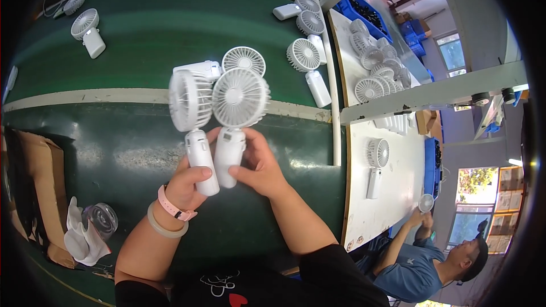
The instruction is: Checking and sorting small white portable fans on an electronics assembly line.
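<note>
My left hand (190,185) is closed round the handle of a white handheld fan (197,162), whose round head is turned sideways to the right-hand one. In my right hand (259,165) is a second white handheld fan (236,99), its grille facing me and a small dark window near the top of its handle. Both fans stand upright side by side, their heads close together. Just behind them another white fan (243,59) lies on the green surface, partly hidden by the two I hold.
More white fans lie at the belt's far left (85,24) and right (303,55). A white rail (336,96) borders a white table (364,204) with many fans. A co-worker (421,264) handles a fan there. A cardboard box (48,187), white gloves (81,239) and tape roll (102,220) sit left.
</note>
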`<state>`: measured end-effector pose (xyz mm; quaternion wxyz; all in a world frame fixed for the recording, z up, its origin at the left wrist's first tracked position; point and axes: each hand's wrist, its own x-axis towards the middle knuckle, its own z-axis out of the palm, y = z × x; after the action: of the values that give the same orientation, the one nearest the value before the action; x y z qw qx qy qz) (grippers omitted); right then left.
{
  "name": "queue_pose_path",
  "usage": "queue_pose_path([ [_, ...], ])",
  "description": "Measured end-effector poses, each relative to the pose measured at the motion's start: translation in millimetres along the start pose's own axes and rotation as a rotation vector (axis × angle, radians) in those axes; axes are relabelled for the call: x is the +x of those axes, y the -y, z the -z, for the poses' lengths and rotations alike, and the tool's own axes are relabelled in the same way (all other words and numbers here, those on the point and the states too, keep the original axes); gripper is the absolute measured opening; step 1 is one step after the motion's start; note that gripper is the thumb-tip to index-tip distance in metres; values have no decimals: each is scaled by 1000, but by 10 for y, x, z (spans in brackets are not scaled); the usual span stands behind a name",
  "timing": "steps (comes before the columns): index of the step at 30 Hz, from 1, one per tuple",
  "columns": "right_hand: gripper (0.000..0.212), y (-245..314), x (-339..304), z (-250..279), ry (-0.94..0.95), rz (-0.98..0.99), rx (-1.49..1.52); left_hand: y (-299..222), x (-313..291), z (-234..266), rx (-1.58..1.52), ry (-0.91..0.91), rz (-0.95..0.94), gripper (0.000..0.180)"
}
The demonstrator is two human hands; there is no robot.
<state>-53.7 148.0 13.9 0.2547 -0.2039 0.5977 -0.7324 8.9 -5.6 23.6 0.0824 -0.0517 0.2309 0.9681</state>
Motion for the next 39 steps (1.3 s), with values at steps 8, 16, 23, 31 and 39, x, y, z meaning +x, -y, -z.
queue_pose_path([
  [8,31,-18,58,28,-101,119,-154,-15,-9,126,-133,167,127,83],
  [16,44,-45,648,114,-275,140,-503,-2,-7,118,-225,161,65,79],
  [23,28,359,1286,-55,-411,-9,-1452,-50,12,258,-358,138,-15,70],
  [31,55,183,1539,446,-662,68,-1415,-42,25,222,-351,141,-22,68],
  [39,53,153,578,519,-127,-92,479,-33,1,266,-351,133,-30,68],
])
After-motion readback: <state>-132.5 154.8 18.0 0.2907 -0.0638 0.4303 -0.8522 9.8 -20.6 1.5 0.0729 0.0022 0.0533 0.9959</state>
